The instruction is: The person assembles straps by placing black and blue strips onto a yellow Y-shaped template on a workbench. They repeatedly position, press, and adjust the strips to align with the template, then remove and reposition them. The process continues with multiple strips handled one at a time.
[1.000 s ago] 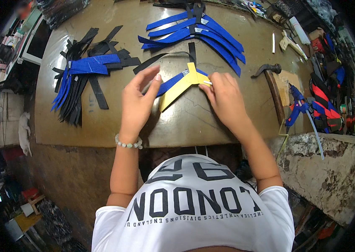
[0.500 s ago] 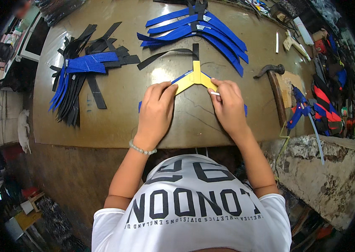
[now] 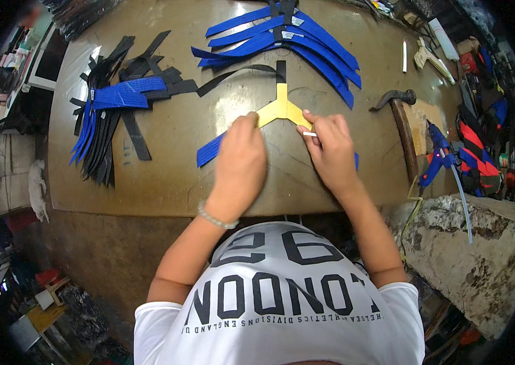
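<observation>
**A:** so what's that Y-shaped strap piece (image 3: 279, 109) look like up close?

**B:** It's a flat Y. The middle is yellowish-tan, the stem pointing away from the person is black, and the left arm ends in blue (image 3: 210, 152). It lies flat on the brown worktable (image 3: 172, 176), just below the fan of blue straps (image 3: 306, 36) and left of the hammer (image 3: 400, 121).

**A:** and the hands?

**B:** The left hand (image 3: 240, 161) lies palm down on the left arm, fingers curled and pressing on it, so the tan part pokes out past the fingertips. The right hand (image 3: 330, 149) covers the right arm, fingers bent and closed on it, with a little white bit (image 3: 310, 134) at the thumb. Can't tell what that is.
</observation>
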Action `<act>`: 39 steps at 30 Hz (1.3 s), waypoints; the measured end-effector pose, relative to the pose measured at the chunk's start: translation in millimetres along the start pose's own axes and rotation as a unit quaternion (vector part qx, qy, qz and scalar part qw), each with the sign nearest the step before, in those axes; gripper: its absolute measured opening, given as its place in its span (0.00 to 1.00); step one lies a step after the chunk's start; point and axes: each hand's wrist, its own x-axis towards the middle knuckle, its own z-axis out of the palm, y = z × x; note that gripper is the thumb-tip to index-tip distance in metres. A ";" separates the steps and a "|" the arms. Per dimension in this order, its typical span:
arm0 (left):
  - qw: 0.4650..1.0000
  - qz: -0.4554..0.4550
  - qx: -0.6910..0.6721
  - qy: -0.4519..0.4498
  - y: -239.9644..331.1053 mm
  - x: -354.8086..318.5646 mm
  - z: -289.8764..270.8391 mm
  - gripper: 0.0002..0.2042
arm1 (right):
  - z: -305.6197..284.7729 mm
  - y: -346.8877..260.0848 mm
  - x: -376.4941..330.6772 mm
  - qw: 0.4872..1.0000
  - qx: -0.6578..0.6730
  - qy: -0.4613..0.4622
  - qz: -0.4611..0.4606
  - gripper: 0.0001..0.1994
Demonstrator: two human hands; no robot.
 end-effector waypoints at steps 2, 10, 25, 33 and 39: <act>0.976 -0.012 0.132 -0.170 17.7 8.3 7.5 0.11 | -5.7 2.7 0.4 0.999 0.003 -0.033 -0.008 0.15; 0.944 -0.014 0.302 -0.132 36.5 33.5 38.1 0.31 | -51.0 7.6 -17.2 0.937 0.094 0.008 0.336 0.14; 0.940 -0.041 0.308 -0.141 48.0 31.4 48.0 0.46 | -50.0 -17.2 -28.1 0.982 -0.160 -0.071 0.077 0.09; 0.927 -0.035 0.345 -0.145 52.2 33.3 46.9 0.46 | -53.8 1.6 11.9 0.998 -0.043 -0.005 0.043 0.09; 0.928 -0.042 0.331 -0.162 51.5 33.1 42.9 0.46 | 1.3 35.4 92.5 0.983 0.030 -0.086 -0.162 0.10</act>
